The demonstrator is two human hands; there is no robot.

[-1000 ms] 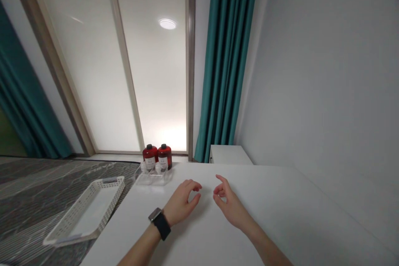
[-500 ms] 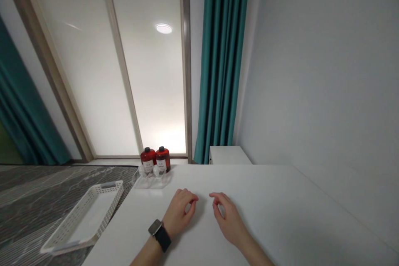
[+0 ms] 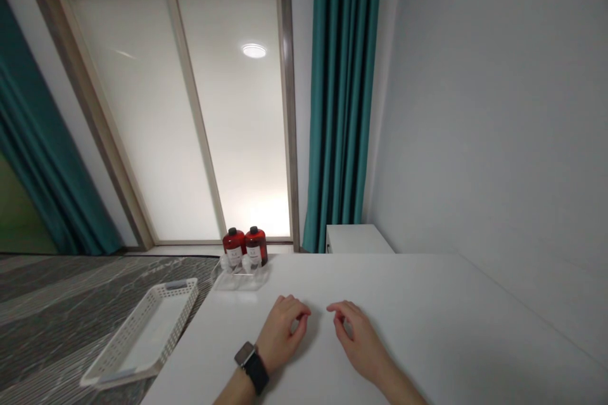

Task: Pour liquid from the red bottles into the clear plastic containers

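My left hand [image 3: 284, 332], with a black smartwatch [image 3: 252, 367] on its wrist, rests over the white table [image 3: 418, 310]. Its fingers curl round to the thumb, with nothing between them. A short gap separates it from my right hand [image 3: 360, 338], which is loosely bent with the index finger stretched towards the left and nothing held. Beyond the left hand, at the table's far left corner, a clear plastic tray [image 3: 237, 285] carries small clear items that I cannot make out. Two red bottles [image 3: 234, 244] with black caps and white labels stand at its back.
A white perforated basket [image 3: 111, 351] lies left of the table, over a grey patterned surface [image 3: 42, 310]. Behind are a frosted sliding door [image 3: 237, 139], teal curtains [image 3: 339, 107] and a low white cabinet [image 3: 358, 238]. A plain wall [image 3: 498, 107] borders the right side.
The whole view has shifted slightly, so everything sits a little further right and lower. Both hands keep the same curled pose over the table.
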